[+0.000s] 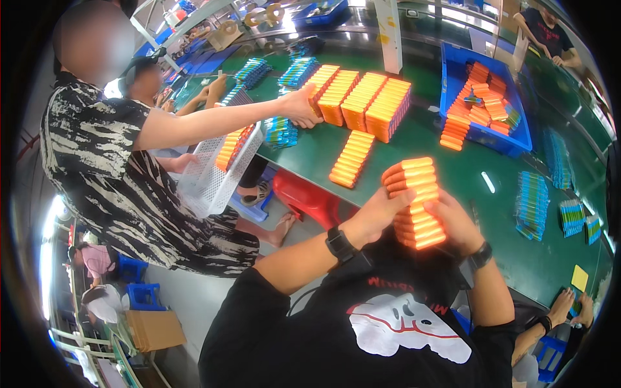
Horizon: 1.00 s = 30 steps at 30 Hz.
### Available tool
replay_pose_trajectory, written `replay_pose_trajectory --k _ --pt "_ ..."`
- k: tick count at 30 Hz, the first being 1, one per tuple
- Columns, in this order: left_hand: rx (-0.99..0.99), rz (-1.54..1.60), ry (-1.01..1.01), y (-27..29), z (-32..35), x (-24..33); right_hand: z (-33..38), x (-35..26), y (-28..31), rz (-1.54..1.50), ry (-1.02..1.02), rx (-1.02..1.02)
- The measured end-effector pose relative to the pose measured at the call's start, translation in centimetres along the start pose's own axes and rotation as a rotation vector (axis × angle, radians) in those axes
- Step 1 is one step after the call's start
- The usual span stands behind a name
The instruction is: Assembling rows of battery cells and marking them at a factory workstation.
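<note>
Just above the table's near edge I hold a bundle of orange round-ended sticks, lined up side by side in layers. My left hand is closed on its left side, with the thumb across the front. From the right my right hand grips the same bundle, its thumb near the middle. Farther off, a short row of orange sticks lies on the green table. Behind it stand several stacked blocks of orange sticks, their sides bluish. A co-worker's hand touches the leftmost block.
A blue bin holds loose orange bundles at the far right. Flat blue-green packs lie nearer, beside a yellow card. At left a co-worker holds a white basket. A red stool stands below the table edge.
</note>
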State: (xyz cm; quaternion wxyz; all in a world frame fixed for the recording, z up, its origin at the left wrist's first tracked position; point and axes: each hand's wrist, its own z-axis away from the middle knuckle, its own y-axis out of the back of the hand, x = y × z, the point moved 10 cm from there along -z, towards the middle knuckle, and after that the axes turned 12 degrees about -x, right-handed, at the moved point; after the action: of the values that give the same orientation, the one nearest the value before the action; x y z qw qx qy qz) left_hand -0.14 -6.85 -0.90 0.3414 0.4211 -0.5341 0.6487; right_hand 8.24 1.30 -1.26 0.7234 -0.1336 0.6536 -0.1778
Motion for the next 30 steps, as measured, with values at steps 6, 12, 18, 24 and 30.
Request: replay_pose_trajectory --k 6,12,18,24,30 --pt "-0.005 -0.027 -0.088 -0.3 0.0 0.8 0.0 -0.7 -1.6 -0.034 0.081 0.012" --pt "-0.003 0.293 -0.093 -0.1 1.8 0.6 -0.5 -1.3 -3.4 0.174 0.142 0.026" --pt "0.038 0.344 -0.137 2.0 5.4 1.5 -1.9 -2.2 -7.0 0.433 0.036 -0.083" --pt "0.171 0.318 -0.244 4.6 9.4 3.0 -4.6 -1.6 -11.2 0.473 0.137 -0.3" --pt "0.228 0.468 -0.336 9.4 12.2 3.9 -9.6 0.1 -14.1 0.266 0.053 -0.373"
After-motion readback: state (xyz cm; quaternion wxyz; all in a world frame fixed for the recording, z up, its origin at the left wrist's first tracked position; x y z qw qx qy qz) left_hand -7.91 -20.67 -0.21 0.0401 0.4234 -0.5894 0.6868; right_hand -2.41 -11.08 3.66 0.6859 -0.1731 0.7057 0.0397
